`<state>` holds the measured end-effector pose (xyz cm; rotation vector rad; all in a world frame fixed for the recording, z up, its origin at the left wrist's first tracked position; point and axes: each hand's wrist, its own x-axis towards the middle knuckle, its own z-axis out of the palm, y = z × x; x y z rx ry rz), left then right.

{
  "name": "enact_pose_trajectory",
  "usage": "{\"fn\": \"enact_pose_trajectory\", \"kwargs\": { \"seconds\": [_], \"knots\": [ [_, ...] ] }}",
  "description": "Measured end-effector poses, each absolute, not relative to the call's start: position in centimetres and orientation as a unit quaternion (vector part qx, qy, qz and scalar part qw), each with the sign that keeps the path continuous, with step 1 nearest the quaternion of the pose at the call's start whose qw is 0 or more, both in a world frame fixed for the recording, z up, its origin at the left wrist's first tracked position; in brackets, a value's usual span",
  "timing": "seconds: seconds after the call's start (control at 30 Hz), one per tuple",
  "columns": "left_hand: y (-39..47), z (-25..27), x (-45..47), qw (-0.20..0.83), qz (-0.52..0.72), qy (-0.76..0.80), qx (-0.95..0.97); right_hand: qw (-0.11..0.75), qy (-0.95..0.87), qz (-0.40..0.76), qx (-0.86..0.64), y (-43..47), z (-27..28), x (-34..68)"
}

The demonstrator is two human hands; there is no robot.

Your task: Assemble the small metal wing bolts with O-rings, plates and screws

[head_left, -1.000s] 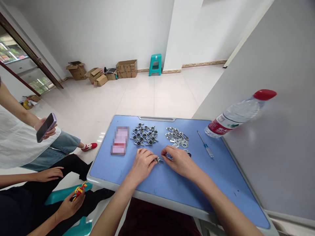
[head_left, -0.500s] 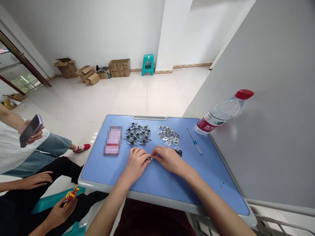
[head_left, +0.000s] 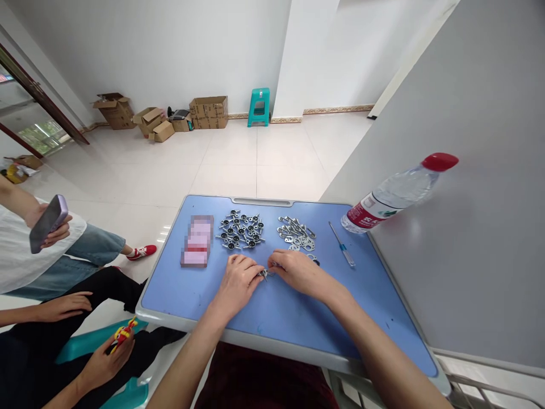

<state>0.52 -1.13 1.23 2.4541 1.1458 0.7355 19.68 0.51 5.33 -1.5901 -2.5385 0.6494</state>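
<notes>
Over the blue tabletop, my left hand [head_left: 239,282] pinches a small metal part [head_left: 264,274] between thumb and fingers. My right hand [head_left: 300,274] is close beside it, fingers pressed together near the part's other side; what they hold, if anything, is hidden. Beyond my left hand lies a cluster of metal fittings with black round centres [head_left: 240,230]. Past my right hand is a pile of metal pieces with slots [head_left: 293,227], with flat metal plates [head_left: 305,243] at its near side. Partly behind my right hand sit some dark rings [head_left: 314,260].
A screwdriver [head_left: 342,245] and a red-capped water bottle [head_left: 385,199] are on the right of the table [head_left: 298,335], by a grey panel. A blurred pink box [head_left: 198,241] lies left. Two people sit or stand at left, one holding a phone [head_left: 49,223], one a red-yellow toy [head_left: 123,334].
The view has shifted slightly, moving the table items a little to the right. My right fingers have curled in more, and the purplish piece seen at their tips is now mostly hidden.
</notes>
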Motion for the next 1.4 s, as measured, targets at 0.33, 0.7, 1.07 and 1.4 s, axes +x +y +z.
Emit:
{"fn": "enact_pose_trajectory", "kwargs": {
  "seconds": [0.33, 0.7, 1.07, 1.4],
  "knots": [
    [-1.1, 1.3, 0.5, 0.169, 0.258, 0.403, 0.861, 0.02, -0.841, 0.194, -0.505, 0.4, 5.7, 19.4],
    [-1.1, 1.2, 0.5, 0.17, 0.262, 0.4, 0.861, -0.052, -0.853, 0.165, -0.493, 0.9, 6.5, 18.6],
    [-1.0, 1.0, 0.5, 0.171, 0.261, 0.4, 0.862, -0.062, -0.84, 0.216, -0.493, 2.2, 6.8, 18.0],
    [-1.1, 1.2, 0.5, 0.171, 0.267, 0.399, 0.861, 0.137, -0.778, 0.308, -0.531, 1.7, 7.2, 21.2]
  ]
}}
